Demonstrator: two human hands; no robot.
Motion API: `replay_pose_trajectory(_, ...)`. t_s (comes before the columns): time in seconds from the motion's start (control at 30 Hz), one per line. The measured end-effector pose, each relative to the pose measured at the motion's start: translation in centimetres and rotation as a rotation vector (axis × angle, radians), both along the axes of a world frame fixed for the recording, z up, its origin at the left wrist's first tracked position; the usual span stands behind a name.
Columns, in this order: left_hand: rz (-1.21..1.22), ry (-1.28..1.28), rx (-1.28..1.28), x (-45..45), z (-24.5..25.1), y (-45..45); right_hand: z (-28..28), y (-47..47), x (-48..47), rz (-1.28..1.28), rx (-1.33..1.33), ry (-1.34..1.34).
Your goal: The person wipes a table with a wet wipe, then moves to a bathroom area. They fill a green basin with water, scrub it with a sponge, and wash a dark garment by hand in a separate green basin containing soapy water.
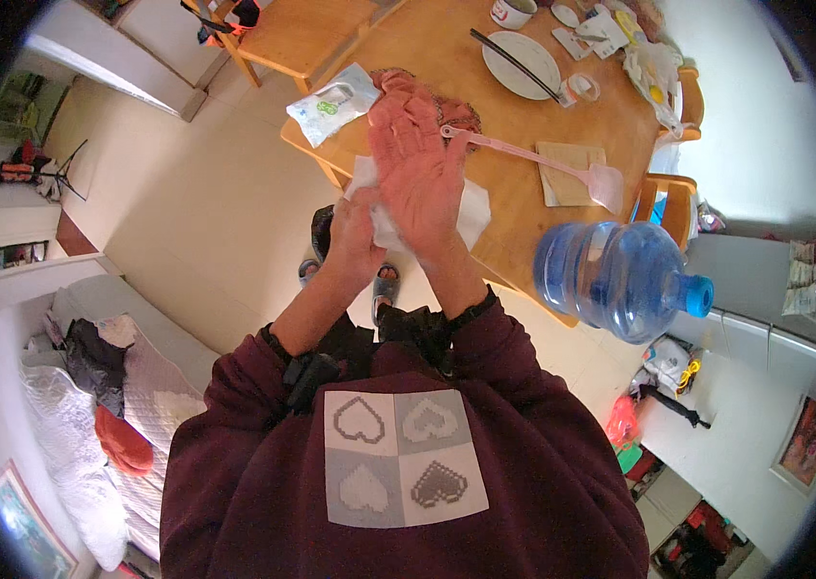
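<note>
My left hand (355,231) has its fingers closed on a white tissue or wipe (383,226), which lies against the heel of my right hand. Palm up and fingers extended, my right hand (418,170) is over the edge of the wooden table (509,166). Beyond its fingers lies a reddish cloth (460,114). A soft white packet with a green mark (332,107) rests at the table's left corner. The handle end of a pink fly swatter (523,150) is beside my right thumb. More white sheet (476,213) shows behind my right wrist.
A large blue water bottle (607,279) lies on its side at the table's right edge. Farther back are a white plate (520,66) with dark chopsticks, a cup (513,13) and plastic bags (657,76). A brown paper booklet (570,174) lies under the swatter. Wooden chairs (306,36) stand around.
</note>
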State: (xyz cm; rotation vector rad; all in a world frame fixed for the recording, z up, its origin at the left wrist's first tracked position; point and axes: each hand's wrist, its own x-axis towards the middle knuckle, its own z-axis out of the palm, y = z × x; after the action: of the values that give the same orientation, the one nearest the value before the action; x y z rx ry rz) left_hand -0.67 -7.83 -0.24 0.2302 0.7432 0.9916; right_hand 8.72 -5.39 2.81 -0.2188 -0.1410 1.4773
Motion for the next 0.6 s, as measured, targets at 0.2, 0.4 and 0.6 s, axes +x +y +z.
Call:
replay_pose_trajectory(0.2, -0.055, 0.673, 0.674, 0.0, -0.8, -1.4, 0.2, 2.7, -0.7, -0.372, 0.094, -0.873)
replay_pose_trajectory(0.4, -0.082, 0.564, 0.472, -0.8, 1.4, -1.9, 0.1, 4.0, 1.3, -0.592, 0.295, -1.671)
replay_pose_trajectory(0.6, -0.014, 0.243, 0.166, -6.0, 3.8, -0.5, -1.8, 1.2, 6.5, -0.444, -0.016, -1.913)
